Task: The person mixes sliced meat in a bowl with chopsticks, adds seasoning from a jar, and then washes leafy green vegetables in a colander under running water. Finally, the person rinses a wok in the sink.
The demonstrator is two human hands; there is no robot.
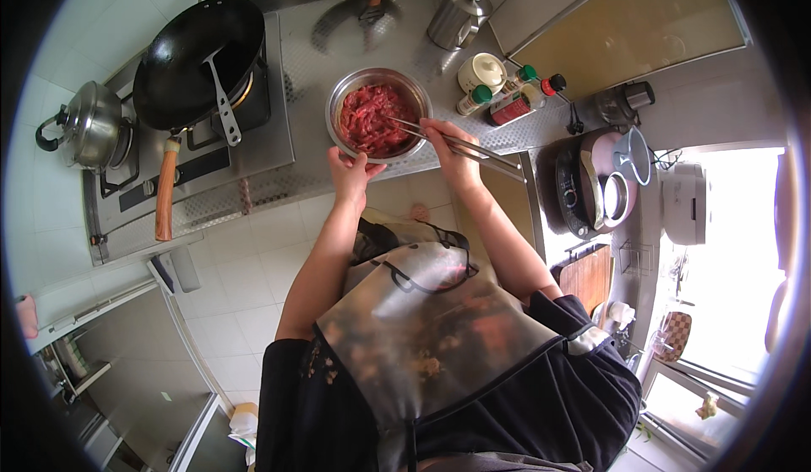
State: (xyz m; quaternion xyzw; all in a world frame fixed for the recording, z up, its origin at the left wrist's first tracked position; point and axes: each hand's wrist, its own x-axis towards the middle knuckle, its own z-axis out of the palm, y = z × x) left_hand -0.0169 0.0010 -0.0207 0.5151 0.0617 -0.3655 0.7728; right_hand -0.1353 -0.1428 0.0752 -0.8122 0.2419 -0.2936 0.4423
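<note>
A stainless steel bowl point(423, 95) stands near the front edge of the metal counter, with strips of raw red meat point(374, 117) inside. My left hand point(352, 174) grips the bowl's near rim. In my right hand point(457, 155) is a pair of long metal chopsticks point(485, 151). Their tips reach over the bowl's right rim and touch the meat. Right of the bowl stand a lidded cream jar point(479, 73), two green-capped seasoning bottles point(474, 99) and a sauce bottle point(512, 106) with a black and red cap.
A black wok point(190, 60) with a slotted metal turner point(223, 101) rests on the gas stove point(209, 162) at left, its wooden handle point(166, 187) jutting past the front edge. Beside it sits a lidded steel pot point(95, 124). Behind the bowl are a glass lid point(355, 22) and a steel jug point(460, 19).
</note>
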